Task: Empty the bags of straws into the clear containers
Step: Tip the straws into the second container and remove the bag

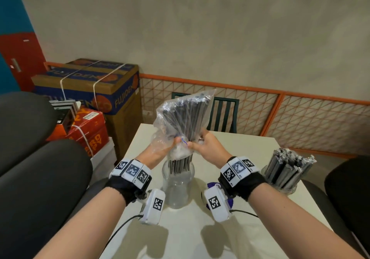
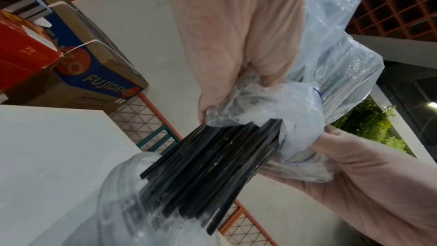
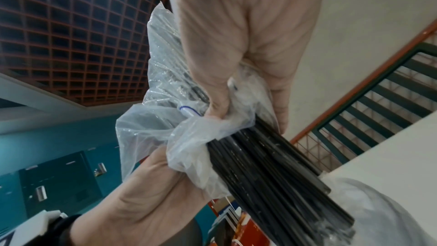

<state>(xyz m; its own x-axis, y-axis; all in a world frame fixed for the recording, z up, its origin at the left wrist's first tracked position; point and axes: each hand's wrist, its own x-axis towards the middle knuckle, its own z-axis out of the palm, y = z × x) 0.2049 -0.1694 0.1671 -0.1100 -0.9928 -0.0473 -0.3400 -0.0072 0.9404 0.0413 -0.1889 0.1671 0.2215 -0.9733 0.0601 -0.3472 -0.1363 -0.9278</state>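
Note:
A clear plastic bag of black straws is held upside down over a clear container at the middle of the white table. Black straws stick out of the bag's mouth and reach into the container's opening. My left hand grips the bunched bag mouth from the left; my right hand grips it from the right. The wrist views show the straws sliding from the crumpled bag into the container, and the straws below the bag.
A second clear container, full of black straws, stands at the table's right. Cardboard boxes are stacked at the left by the wall. Dark chair cushions flank the table, and a green chair stands behind it.

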